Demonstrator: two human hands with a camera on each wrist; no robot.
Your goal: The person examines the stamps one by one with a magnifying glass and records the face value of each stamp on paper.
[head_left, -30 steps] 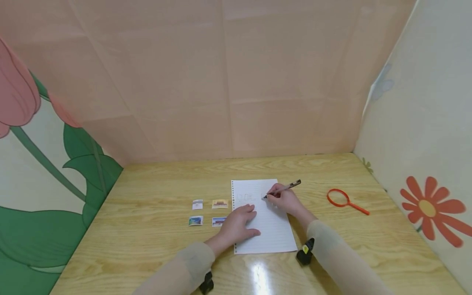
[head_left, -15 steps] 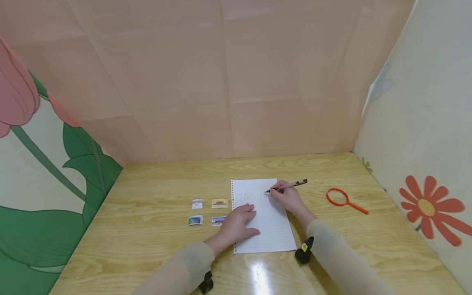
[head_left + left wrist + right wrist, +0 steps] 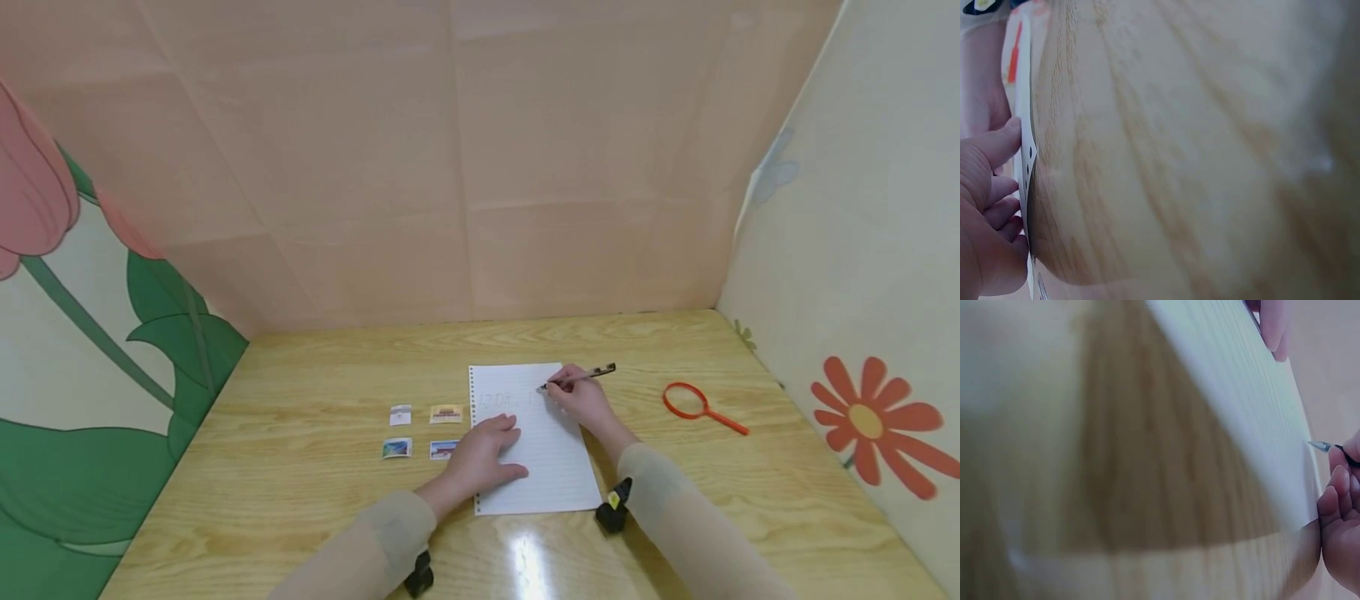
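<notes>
Wall (image 3: 67, 492) printed with leaves at left, pinkish backdrop (image 3: 360, 167) far, flowered wall (image 3: 862, 275) right; wood-grain desk (image 3: 300, 500) between. Four small picture cards (image 3: 397, 449) on left; left grip (image 3: 483, 454) uncurled, resting on one lined sheet (image 3: 547, 462); right grip (image 3: 587, 402) pinching one pen (image 3: 599, 371) over the sheet's far half; one red magnifying glass (image 3: 706, 410) right.

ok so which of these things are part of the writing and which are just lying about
In use:
- black pen, held in the right hand
- lined sheet, under the left hand

Seemingly just lying about:
- four stamp-like pictures, beside the sheet's punched edge
- red magnifying glass, off to the right
</notes>
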